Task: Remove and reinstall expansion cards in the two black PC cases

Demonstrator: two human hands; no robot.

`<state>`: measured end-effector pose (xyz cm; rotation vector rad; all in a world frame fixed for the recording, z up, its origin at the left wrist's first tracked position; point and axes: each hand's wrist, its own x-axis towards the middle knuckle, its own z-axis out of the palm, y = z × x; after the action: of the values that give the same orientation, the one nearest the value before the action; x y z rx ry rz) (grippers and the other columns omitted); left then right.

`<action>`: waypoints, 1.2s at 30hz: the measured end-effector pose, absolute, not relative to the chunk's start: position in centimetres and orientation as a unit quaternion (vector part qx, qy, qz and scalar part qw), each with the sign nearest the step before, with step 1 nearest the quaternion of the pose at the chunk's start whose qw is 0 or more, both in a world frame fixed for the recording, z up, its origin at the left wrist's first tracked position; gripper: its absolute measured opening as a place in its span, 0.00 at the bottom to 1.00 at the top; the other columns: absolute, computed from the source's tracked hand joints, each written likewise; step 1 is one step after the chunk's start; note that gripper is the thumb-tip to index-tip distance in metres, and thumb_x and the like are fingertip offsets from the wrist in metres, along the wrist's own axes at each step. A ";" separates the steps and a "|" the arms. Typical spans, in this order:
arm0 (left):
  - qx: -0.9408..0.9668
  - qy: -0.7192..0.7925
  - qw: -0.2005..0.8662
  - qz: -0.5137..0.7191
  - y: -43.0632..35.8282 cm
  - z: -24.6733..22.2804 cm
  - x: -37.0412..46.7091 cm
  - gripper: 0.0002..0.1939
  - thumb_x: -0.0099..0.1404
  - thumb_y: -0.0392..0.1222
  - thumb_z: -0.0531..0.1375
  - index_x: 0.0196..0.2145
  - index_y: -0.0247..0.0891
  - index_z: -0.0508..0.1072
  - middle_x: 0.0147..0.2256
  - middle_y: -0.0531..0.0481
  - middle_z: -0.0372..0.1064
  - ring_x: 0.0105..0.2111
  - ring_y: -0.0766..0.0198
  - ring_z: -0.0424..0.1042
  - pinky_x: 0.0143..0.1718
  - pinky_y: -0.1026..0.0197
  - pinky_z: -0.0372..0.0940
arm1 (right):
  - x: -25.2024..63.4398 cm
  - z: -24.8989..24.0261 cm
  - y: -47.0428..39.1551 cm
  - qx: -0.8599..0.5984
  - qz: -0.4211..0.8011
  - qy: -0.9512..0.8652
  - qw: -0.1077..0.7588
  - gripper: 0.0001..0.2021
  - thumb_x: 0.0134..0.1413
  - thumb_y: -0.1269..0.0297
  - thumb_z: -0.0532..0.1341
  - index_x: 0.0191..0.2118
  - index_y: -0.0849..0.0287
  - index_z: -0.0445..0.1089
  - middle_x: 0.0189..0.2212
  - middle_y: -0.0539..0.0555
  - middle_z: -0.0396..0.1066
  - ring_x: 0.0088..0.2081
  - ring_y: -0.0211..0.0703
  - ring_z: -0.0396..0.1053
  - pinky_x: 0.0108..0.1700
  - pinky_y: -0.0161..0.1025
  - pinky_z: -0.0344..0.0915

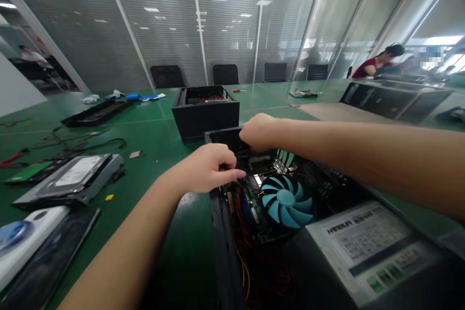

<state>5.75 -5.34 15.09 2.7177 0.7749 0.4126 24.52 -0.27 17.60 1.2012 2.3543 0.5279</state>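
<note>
An open black computer case (227, 247) lies on the green table in front of me. Inside it are a cooling fan (286, 198) with blue blades, bundled cables (242, 218) and a labelled power supply (363, 242). My left hand (209, 167) reaches over the case's left edge, fingers bent and thumb held apart from them, with nothing visible between them. Further back, my right hand (259, 131) is closed at the far end of the case. Its fingertips point down and are hidden, so what they grip cannot be made out.
Behind the case stands a black box-shaped chassis (205, 116). To the left lie a hard drive (78, 177), loose cables (65, 143), a black tray (96, 112) and a white power strip (32, 240). A screwdriver (238, 90) lies farther back. At the right a person (378, 63) sits near another metal case (392, 99).
</note>
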 end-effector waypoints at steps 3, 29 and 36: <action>0.943 0.258 0.151 0.143 -5.4 15.1 5.7 0.22 0.68 0.52 0.57 0.22 0.35 0.67 0.25 0.52 0.62 0.27 0.68 0.59 0.31 0.63 0.53 | 23.7 15.3 0.6 0.425 0.180 0.877 0.133 0.15 0.56 0.62 0.60 0.46 0.60 0.78 0.40 0.65 0.78 0.43 0.58 0.77 0.41 0.48 0.71; 0.943 0.209 0.195 0.174 -4.8 15.3 6.1 0.21 0.68 0.43 0.56 0.18 0.37 0.60 0.20 0.52 0.56 0.24 0.67 0.56 0.27 0.60 0.50 | 26.7 15.2 3.1 0.537 0.075 0.814 0.206 0.29 0.49 0.53 0.69 0.54 0.67 0.74 0.48 0.68 0.74 0.48 0.60 0.74 0.47 0.51 0.73; 0.943 0.204 0.195 0.174 -4.8 15.2 6.1 0.21 0.68 0.43 0.56 0.18 0.37 0.61 0.21 0.52 0.57 0.25 0.67 0.57 0.28 0.60 0.51 | 26.2 14.2 3.2 0.521 0.097 0.826 0.190 0.24 0.47 0.70 0.68 0.53 0.65 0.74 0.49 0.68 0.74 0.50 0.60 0.73 0.49 0.51 0.72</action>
<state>6.09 -4.82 15.22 2.6445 0.5718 0.4882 26.25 3.20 14.19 1.4652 2.3212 0.2725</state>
